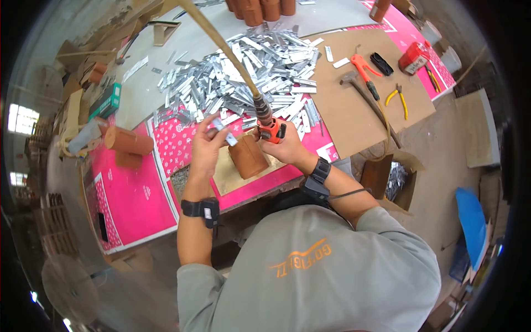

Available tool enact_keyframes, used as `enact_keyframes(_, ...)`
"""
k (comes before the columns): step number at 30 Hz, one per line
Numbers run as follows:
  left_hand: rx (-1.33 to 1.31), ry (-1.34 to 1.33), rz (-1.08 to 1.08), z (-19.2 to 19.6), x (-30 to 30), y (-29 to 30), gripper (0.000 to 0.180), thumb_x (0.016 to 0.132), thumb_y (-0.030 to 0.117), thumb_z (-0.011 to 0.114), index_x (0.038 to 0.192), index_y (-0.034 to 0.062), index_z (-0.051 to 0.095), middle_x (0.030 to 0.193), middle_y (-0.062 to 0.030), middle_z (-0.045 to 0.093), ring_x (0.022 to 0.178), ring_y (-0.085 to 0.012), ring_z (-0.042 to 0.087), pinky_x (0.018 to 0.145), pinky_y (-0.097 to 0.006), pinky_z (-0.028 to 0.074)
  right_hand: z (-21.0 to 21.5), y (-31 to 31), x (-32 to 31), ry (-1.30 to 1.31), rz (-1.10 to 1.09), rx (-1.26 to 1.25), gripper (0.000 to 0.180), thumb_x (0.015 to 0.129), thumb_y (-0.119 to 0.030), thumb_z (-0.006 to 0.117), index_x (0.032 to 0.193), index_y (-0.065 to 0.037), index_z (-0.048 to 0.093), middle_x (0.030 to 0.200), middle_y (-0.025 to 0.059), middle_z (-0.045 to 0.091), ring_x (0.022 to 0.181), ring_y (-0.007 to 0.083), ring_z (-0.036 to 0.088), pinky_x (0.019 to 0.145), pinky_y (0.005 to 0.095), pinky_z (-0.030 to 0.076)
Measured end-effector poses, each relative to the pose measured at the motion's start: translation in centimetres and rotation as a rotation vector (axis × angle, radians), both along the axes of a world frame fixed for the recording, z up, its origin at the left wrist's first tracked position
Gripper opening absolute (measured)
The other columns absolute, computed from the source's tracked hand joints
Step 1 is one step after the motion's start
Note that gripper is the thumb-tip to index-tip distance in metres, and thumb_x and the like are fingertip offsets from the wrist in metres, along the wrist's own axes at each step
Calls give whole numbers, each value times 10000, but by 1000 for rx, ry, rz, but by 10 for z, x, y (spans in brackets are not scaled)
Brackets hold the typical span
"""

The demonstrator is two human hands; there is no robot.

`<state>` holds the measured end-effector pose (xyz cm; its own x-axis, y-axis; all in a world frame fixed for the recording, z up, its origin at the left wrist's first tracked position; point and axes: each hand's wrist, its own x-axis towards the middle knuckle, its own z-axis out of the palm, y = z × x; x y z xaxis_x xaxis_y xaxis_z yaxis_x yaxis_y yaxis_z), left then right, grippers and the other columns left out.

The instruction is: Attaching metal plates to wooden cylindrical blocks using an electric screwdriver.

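My left hand [206, 148] pinches a flat silver metal strip [225, 133] between fingers and thumb. Just right of it, my right hand [286, 150] is wrapped round an orange-and-black handheld tool [270, 131]. A metal coupling joins that tool to a long yellowish hose [224, 48] that runs up and away to the left. Below and between both hands lies a brown cylinder [250, 159], tilted on a tan board [227, 178]. The tool's working end is hidden, so I cannot tell whether it touches the cylinder.
A heap of metal strips [249, 61] spreads beyond my hands. A hammer [370, 102], yellow-handled pliers [397, 101] and a red container [414, 58] lie to the right on brown cardboard [343, 133]. More cylinders [128, 141] are at left. A box of metal pieces [398, 182] sits below the table's right.
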<state>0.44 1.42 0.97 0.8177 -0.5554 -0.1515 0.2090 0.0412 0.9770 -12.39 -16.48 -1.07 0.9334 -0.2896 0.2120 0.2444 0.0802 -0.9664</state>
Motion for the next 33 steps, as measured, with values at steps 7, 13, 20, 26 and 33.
enact_keyframes(7, 262, -248, -104, -17, 12, -13, 433, 879, 25, 714, 1290, 7, 579, 812, -38, 683, 752, -75, 610, 644, -240, 467, -2, 0, 6, -16, 8, 15, 331, 784, -27, 679, 1110, 19, 647, 964, 21, 686, 898, 72, 610, 834, 257, 501)
enact_keyframes(13, 413, -434, -314, -6, 21, -24, 347, 868, 131, 745, 1159, -30, 646, 911, -108, 721, 800, -123, 651, 701, -295, 519, -31, -13, 2, 43, -113, -163, 264, 764, -112, 702, 1013, -35, 664, 822, 21, 636, 772, 68, 542, 721, 284, 486)
enact_keyframes(20, 385, -321, -319, -51, 0, 0, 396, 900, 69, 715, 1269, 10, 585, 1037, -32, 679, 935, -106, 623, 798, -278, 510, 1, 5, -8, -17, -106, -154, 202, 759, -123, 756, 942, -66, 693, 732, -3, 618, 674, 62, 526, 623, 281, 460)
enact_keyframes(26, 455, -371, -268, -37, -19, 1, 428, 889, 229, 728, 1221, -9, 602, 930, -80, 674, 787, -120, 592, 701, -284, 491, 8, 5, -8, 15, -67, -115, 228, 758, -117, 761, 964, -45, 695, 780, 8, 658, 716, 62, 563, 667, 272, 480)
enact_keyframes(33, 514, -575, -103, -37, -44, 0, 623, 846, 357, 754, 1287, -18, 524, 1188, -262, 617, 1096, -382, 619, 921, -421, 493, -4, -1, -1, 48, -61, -127, 263, 775, -123, 758, 1020, -52, 696, 859, 34, 700, 779, 88, 622, 736, 287, 513)
